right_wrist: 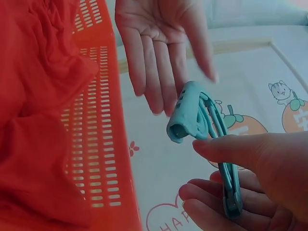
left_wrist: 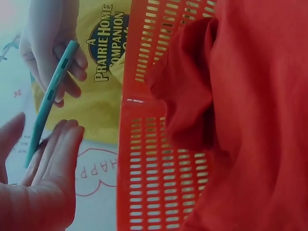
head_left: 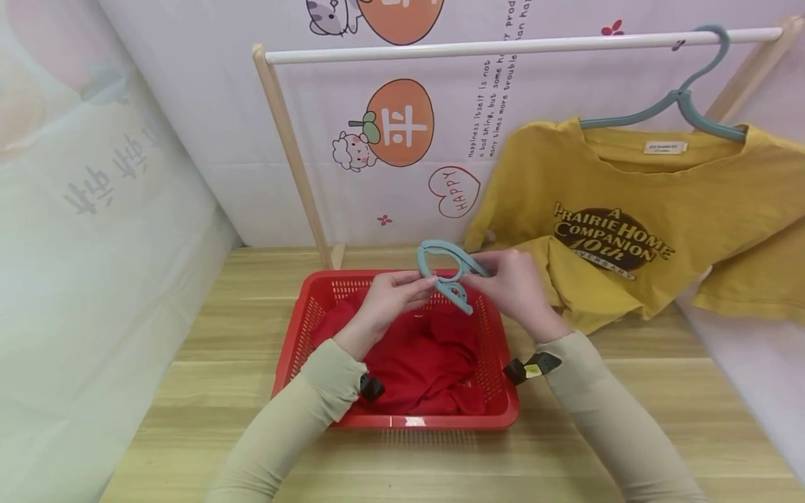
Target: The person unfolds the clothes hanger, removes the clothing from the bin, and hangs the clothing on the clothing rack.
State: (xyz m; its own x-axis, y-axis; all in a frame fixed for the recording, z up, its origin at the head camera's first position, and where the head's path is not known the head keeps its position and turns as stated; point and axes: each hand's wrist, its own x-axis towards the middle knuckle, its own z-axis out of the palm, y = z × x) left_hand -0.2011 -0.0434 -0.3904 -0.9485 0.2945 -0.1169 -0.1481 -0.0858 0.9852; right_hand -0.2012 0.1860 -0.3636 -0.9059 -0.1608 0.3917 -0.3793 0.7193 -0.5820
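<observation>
Wood-grain table (head_left: 207,363) meets printed wall (head_left: 390,192), right fingers (right_wrist: 207,214) pinching a teal hanger (right_wrist: 188,109), left fingers (right_wrist: 152,79) outstretched.

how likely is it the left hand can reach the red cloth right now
Probably yes: the left hand is near the open-topped red basket, the red cloth lies uncovered, and only the right hand seems to grip the teal folding hanger.

In the head view, the right edge cuts off the yellow T-shirt (head_left: 711,202), whose neck label (head_left: 665,147) is too small to read. The right grip (head_left: 518,283) hides part of the blue-green folding hanger (head_left: 468,264); the left sleeve (head_left: 295,419) covers the red basket's (head_left: 459,421) near left corner.
</observation>
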